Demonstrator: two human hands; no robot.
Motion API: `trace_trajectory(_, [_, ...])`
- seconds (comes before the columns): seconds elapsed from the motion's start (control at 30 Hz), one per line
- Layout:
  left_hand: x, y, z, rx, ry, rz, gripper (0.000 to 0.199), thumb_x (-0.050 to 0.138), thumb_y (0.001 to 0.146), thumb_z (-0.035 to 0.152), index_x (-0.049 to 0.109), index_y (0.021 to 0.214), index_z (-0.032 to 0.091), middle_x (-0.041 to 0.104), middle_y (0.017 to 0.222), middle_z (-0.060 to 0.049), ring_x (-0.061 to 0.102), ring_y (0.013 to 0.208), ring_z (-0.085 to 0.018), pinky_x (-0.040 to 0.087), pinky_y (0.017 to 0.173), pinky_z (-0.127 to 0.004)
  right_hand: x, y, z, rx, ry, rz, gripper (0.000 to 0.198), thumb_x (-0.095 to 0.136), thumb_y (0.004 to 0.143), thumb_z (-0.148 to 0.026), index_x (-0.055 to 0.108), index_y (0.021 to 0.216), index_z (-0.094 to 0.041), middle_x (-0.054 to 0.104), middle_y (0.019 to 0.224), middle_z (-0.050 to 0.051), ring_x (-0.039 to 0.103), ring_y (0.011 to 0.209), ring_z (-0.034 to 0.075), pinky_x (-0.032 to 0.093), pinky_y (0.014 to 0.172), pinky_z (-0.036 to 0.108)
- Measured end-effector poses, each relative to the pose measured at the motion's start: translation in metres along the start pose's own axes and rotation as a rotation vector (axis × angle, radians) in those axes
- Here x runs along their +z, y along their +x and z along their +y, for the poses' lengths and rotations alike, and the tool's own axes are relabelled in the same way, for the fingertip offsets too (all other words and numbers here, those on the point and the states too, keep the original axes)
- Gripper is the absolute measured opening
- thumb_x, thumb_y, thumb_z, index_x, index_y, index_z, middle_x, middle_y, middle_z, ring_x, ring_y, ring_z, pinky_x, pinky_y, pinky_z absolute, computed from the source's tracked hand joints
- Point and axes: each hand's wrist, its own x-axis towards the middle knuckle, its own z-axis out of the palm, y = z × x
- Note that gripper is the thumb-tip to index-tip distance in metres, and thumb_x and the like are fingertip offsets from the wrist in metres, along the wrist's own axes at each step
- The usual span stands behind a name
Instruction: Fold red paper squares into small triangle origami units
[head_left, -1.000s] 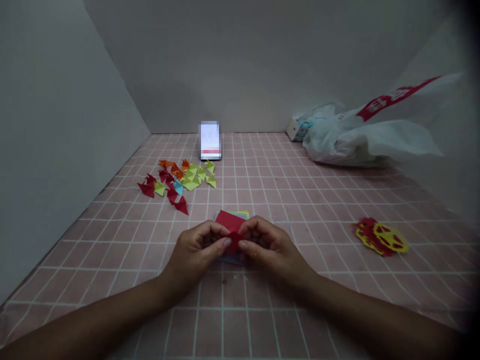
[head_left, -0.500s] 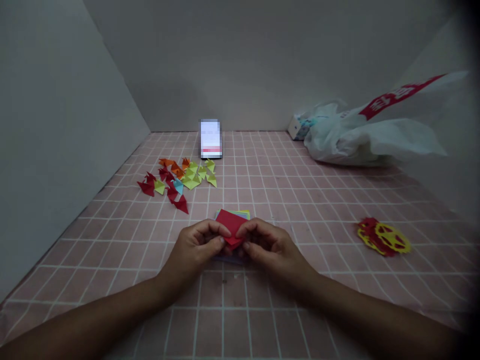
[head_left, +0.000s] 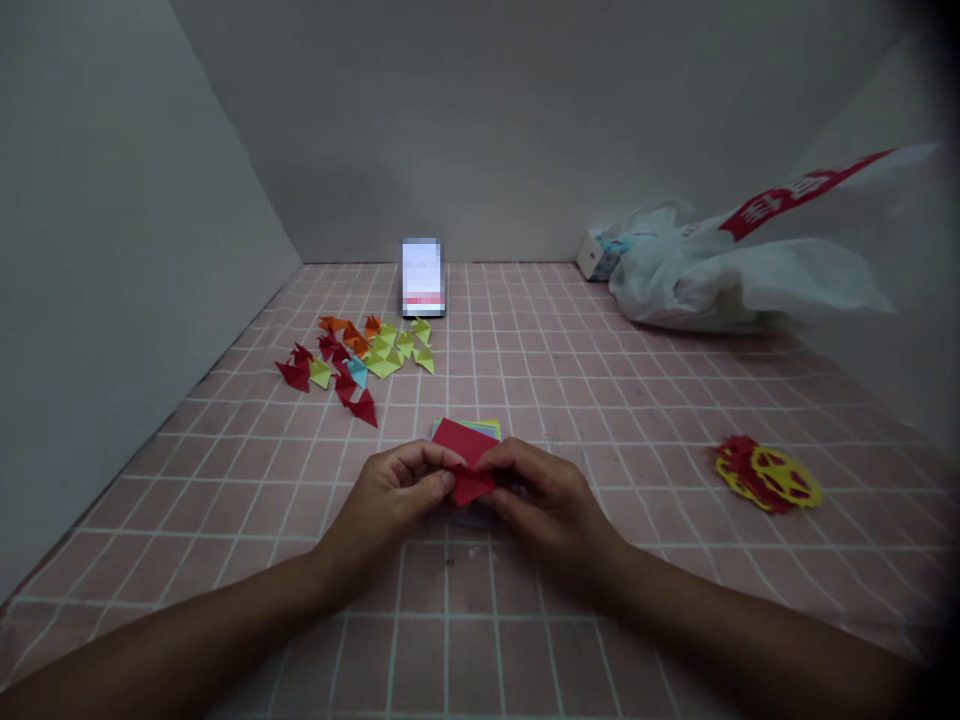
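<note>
A sheet of red origami paper (head_left: 466, 440), partly folded, is held between my two hands at the middle of the table. My left hand (head_left: 401, 487) pinches its left side between thumb and fingers. On the right side, my right hand (head_left: 544, 492) grips the paper the same way. The lower part of the sheet is bent toward me, with a crease near the fingertips. Beneath it lies a stack of coloured paper (head_left: 491, 427), mostly hidden by the sheet and my hands; yellow and bluish edges show at its back.
Several small folded paper cranes (head_left: 382, 355) in red, orange, yellow and blue sit at the back left. Behind them stands a lit phone (head_left: 422, 277), its screen blurred. Red and yellow cut-out shapes (head_left: 780, 475) lie right. A white plastic bag (head_left: 697, 285) and a box (head_left: 596, 255) rest at the back right.
The lower part of the red paper shows more now, its flap spread toward me. My right thumb and fingers have shifted slightly; my left hand is nearly still.
</note>
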Motion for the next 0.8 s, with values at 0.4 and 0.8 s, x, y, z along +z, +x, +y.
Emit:
trace_trajectory(0.4, [-0.004, 0.001, -0.008, 0.035, -0.089, -0.161, 0.024, 0.073, 0.075, 0.019, 0.068, 0.099, 0.017, 0.068, 0.086, -0.001, 0.062, 0.077, -0.012, 0.051, 0.075, -0.024, -0.001, 0.000, -0.002, -0.102, -0.032, 0.097, 0.020, 0.055, 0.085, -0.002, 0.064, 0.085, -0.020, 0.063, 0.079, -0.001, 0.058, 0.073, 0.013, 0.044, 0.066, 0.024])
trace_trajectory(0.8, [0.001, 0.001, -0.006, 0.073, -0.072, -0.063, 0.013, 0.076, 0.070, 0.018, 0.070, 0.081, 0.017, 0.070, 0.073, 0.003, 0.062, 0.066, -0.009, 0.051, 0.066, -0.020, 0.000, 0.000, 0.002, -0.127, -0.067, 0.025, 0.011, 0.062, 0.087, -0.008, 0.062, 0.084, -0.019, 0.063, 0.080, 0.000, 0.058, 0.074, 0.013, 0.044, 0.067, 0.024])
